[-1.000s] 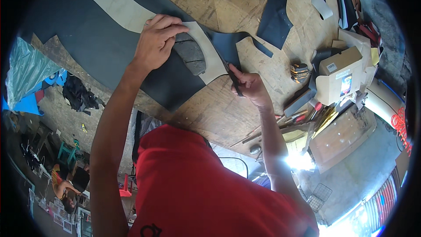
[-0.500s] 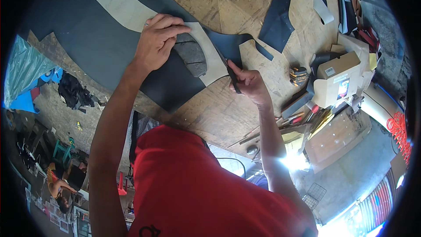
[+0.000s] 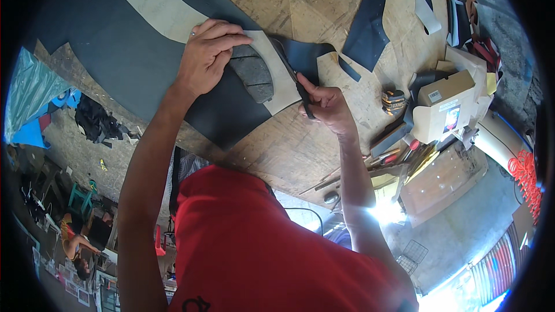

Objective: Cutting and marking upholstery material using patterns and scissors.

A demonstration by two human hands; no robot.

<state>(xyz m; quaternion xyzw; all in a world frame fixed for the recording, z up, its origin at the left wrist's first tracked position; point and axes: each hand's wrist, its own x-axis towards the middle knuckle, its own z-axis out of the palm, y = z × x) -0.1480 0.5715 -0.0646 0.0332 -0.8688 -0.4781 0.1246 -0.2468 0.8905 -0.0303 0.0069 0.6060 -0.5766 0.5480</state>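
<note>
A large sheet of dark leather-like material point(image 3: 127, 63) lies over the wooden table. On it rests a long, curved pale pattern piece point(image 3: 156, 0), which runs under my left hand point(image 3: 211, 55). That hand lies on the pattern with its fingers slightly bent and holds nothing. Beside its fingertips sits a dark grey slab with grooves point(image 3: 253, 72), on top of the material. My right hand point(image 3: 328, 107) grips black-handled scissors point(image 3: 303, 93). Their blades lie along the pattern's right edge, and a dark strip point(image 3: 303, 58) curls away beyond them.
On the wooden table point(image 3: 277, 156), more dark offcuts point(image 3: 370, 23) and a pale strip point(image 3: 426, 11) lie at the far right. A yellow-and-black tape measure point(image 3: 393, 101) sits near a cardboard box point(image 3: 445, 107). Hand tools point(image 3: 390, 159) line the right edge. Another person point(image 3: 75, 245) is at the lower left.
My right hand and the scissors have shifted slightly left, with the blades further up along the pattern's edge. My left hand has stayed in place.
</note>
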